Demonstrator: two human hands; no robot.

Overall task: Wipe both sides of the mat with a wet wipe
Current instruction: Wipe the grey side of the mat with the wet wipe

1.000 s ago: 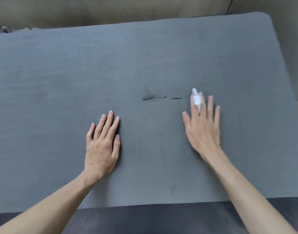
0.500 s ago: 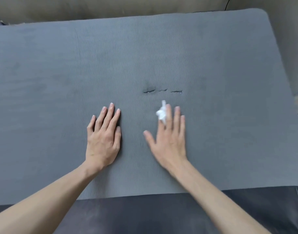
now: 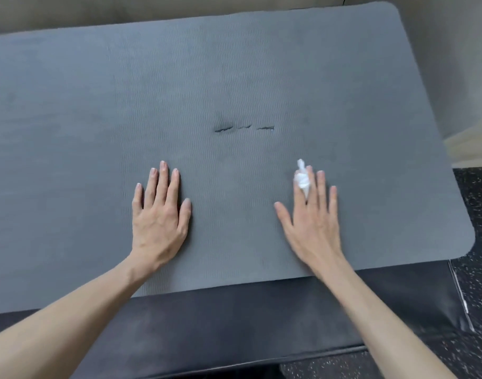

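We see the grey mat (image 3: 234, 77) lying flat across the black bench (image 3: 234, 324), covering most of the view; its right corners at about 1 and 4 o'clock are rounded, and its left end runs out of view. Three short tears (image 3: 244, 128) sit in a row near the mat's middle. Our left hand (image 3: 159, 214) lies palm down on the mat at about 7 o'clock of the tears, fingers straight and together, holding nothing. Our right hand (image 3: 312, 222) lies palm down at about 5 o'clock of the tears, fingers straight, thumb spread to the left. The wipe (image 3: 302, 179), white and crumpled, sticks up between the right index and middle fingers, a tip poking past the fingertips toward 12 o'clock; we can't tell how much of it sits under the fingers. The hands are well apart. Speckled dark floor (image 3: 475, 214) shows at 3 o'clock past the mat's edge.
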